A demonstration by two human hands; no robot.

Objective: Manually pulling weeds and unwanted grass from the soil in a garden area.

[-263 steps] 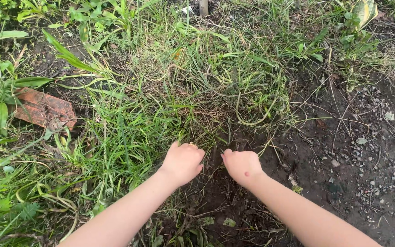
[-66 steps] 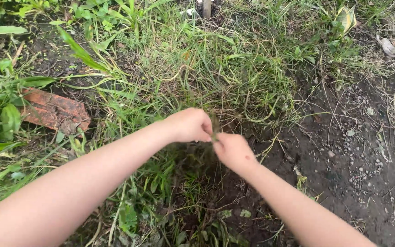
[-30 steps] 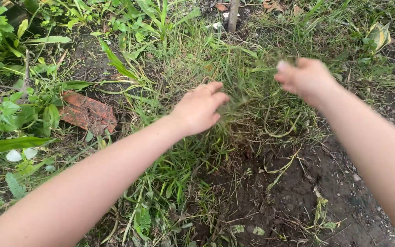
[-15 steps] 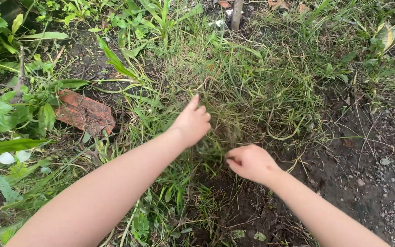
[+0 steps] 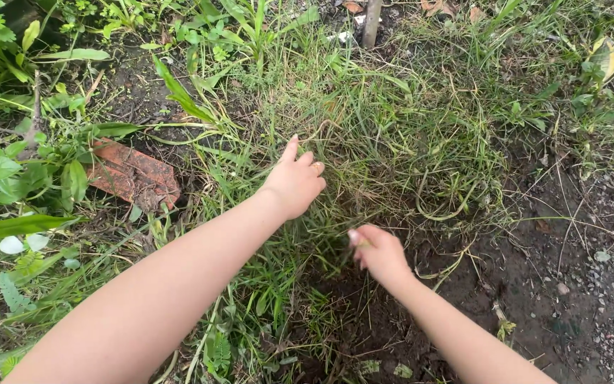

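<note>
- I see my left hand (image 5: 294, 183) resting palm-down on a tangled clump of thin green and straw-coloured grass blades (image 5: 371, 142); its fingers are loosely spread and stretched forward into the blades, so it presses rather than grips.
- My right hand (image 5: 378, 254) sits just below and to the right of the left, at the near edge of the same clump. Its fingers are curled in and pinched around a few grass stems where they meet the ground.
- The grass looks wiry and matted: fine green blades on top, pale dry stalks woven through, and some long runners looping out to the right of my right hand.
- The clump spreads away from both hands, mostly ahead of them, and thins out toward the right.
- Under and behind my right hand lies bare dark brown soil (image 5: 534, 284), damp-looking, scattered with small grey pebbles and loose roots.
- Well to the left of my left hand lies a flat reddish-brown broken brick piece (image 5: 133, 174), partly tucked under broad green leaves (image 5: 8, 178).
- Far ahead of both hands a thin grey-brown upright stem (image 5: 372, 21) stands in the grass.
</note>
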